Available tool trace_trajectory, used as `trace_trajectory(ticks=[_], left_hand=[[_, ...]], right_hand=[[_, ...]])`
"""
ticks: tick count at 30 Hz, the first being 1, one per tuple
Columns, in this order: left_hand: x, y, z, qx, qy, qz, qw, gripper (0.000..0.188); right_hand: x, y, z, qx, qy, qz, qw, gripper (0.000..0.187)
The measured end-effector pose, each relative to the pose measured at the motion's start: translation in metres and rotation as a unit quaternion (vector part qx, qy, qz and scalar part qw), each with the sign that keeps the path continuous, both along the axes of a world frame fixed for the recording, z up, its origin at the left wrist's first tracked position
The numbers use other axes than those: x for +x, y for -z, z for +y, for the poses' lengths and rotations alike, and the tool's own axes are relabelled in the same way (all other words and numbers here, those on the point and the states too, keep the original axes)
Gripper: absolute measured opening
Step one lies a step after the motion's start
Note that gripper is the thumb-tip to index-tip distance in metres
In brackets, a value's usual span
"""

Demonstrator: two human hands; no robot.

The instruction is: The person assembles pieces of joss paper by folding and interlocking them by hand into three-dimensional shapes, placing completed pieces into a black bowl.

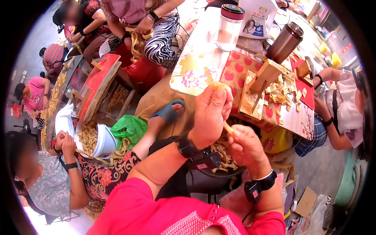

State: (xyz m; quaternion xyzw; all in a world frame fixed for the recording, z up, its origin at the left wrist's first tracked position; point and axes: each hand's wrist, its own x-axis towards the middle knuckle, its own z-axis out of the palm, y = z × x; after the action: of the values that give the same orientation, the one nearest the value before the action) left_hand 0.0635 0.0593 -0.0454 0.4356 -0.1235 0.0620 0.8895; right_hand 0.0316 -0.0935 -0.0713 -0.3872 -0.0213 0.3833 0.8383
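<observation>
In front of my chest, my left hand (213,111) is raised and closed, thumb pressed on its fingers at a pale yellowish piece. Lower and to the right, my right hand (247,148) pinches one end of a short, pale tan strip (227,127) that sticks up toward the left hand. The two hands are a little apart, and the grip of the left one hides part of what it holds. Beneath them a dark basin (229,173) holds many similar tan strips (223,153), partly covered by my wrists.
Ahead, a table bears a clear lidded bottle (229,29), brown flask (285,42), white jug (256,17), wooden stand (250,102) and cut tan pieces (282,91). At left are a white bucket (105,141) of strips and a green bag (130,129). Other people sit around.
</observation>
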Motion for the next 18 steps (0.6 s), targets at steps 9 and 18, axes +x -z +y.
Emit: trace_trajectory(ticks=[9, 18], left_hand=[[-0.012, 0.01, -0.015, 0.354, -0.09, -0.275, 0.889, 0.023], [-0.012, 0.006, -0.026, 0.44, 0.067, -0.038, 0.895, 0.025]], right_hand=[[-0.009, -0.003, -0.002, -0.221, 0.276, -0.345, 0.869, 0.013], [-0.009, 0.012, -0.02, -0.256, 0.301, -0.274, 0.877, 0.017]])
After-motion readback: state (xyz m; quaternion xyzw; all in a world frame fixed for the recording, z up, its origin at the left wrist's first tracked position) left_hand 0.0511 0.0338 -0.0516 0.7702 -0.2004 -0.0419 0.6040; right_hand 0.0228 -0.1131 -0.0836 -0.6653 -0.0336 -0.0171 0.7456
